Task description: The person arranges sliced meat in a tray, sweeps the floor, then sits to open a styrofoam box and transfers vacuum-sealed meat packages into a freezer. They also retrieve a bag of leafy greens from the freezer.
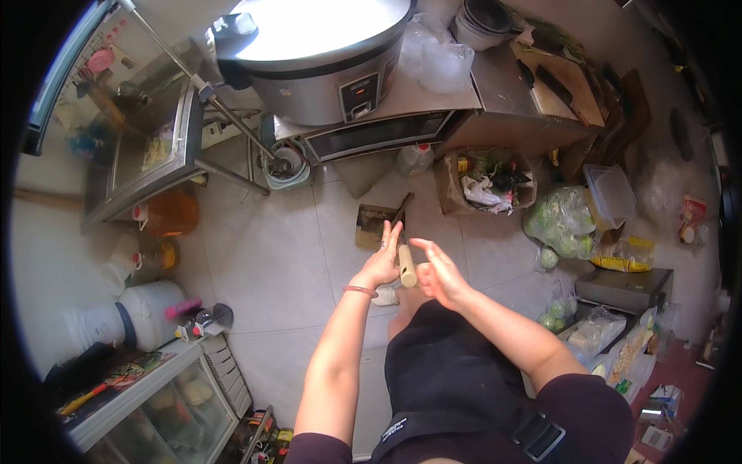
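A tool with a pale wooden handle (pixel 407 268) stands between my two hands, its butt towards me and a hole near that end. Its far end is narrow and cannot be told apart from the dark things behind it. My left hand (pixel 381 264) lies along the handle's left side with straight fingers, a bracelet on the wrist. On the other side, my right hand (pixel 442 275) has its index finger stretched out and the lower fingers curled close to the butt. Whether they touch it is unclear. Beyond the fingers, a dark dustpan-like object (pixel 371 223) shows on the tiled floor.
A large electric cooker (pixel 324 87) stands on the counter. To its right, a knife (pixel 556 87) lies on a cutting board (pixel 574 95). Below are a cardboard box (pixel 455 194) of scraps and bagged green vegetables (pixel 559 223). A glass-topped freezer (pixel 162 406) stands at lower left.
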A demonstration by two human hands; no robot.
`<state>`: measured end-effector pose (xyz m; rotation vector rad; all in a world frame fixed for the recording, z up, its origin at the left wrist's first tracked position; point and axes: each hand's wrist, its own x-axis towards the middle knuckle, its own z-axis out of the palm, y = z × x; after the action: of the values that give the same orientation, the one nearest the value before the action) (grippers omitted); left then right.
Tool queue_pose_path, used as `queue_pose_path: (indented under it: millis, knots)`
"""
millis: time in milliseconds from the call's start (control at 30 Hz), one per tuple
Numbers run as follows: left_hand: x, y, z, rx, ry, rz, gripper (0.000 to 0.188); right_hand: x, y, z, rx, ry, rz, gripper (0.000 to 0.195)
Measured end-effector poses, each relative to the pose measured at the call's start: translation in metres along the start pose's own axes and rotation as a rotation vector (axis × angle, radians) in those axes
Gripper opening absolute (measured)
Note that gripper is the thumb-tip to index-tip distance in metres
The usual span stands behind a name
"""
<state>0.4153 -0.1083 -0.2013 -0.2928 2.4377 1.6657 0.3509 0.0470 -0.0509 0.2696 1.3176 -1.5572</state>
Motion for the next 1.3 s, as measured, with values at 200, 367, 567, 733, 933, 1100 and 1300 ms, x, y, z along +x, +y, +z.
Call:
queue_pose_path:
  millis: [200,367,567,733,933,1100,1300]
  knots:
    - [-0.148,0.026,-0.078,0.157,0.334,-0.134,0.073,-0.040,0.059,-0.006,-0.627,-0.110,0.130,0.015]
    - [-0.357,0.009,-0.097,0.057,0.768,-0.534,0.049,-0.040,0.083,0.164,-1.378,-0.819,-0.600,0.024]
    - [-0.532,-0.003,-0.066,-0.099,1.053,-0.675,0.048,0.019,0.160,0.250,-1.693,-1.756,-0.129,0.039]
    - [-0.612,-0.018,-0.025,-0.194,1.418,-0.996,0.046,0.073,0.179,0.428,-1.998,-1.733,-0.241,0.022]
    - [-0.679,0.016,0.002,-0.249,2.007,-1.216,0.042,0.072,0.327,0.713,-2.753,-2.171,-1.579,0.041]
    - [-0.688,0.030,0.050,-0.451,2.212,-1.588,0.042,-0.116,0.519,0.856,-1.836,-2.497,-2.001,0.029]
    - [-0.753,-0.001,0.099,-0.891,2.208,-1.719,0.045,-0.319,0.724,0.785,-0.992,-3.191,-1.269,0.043]
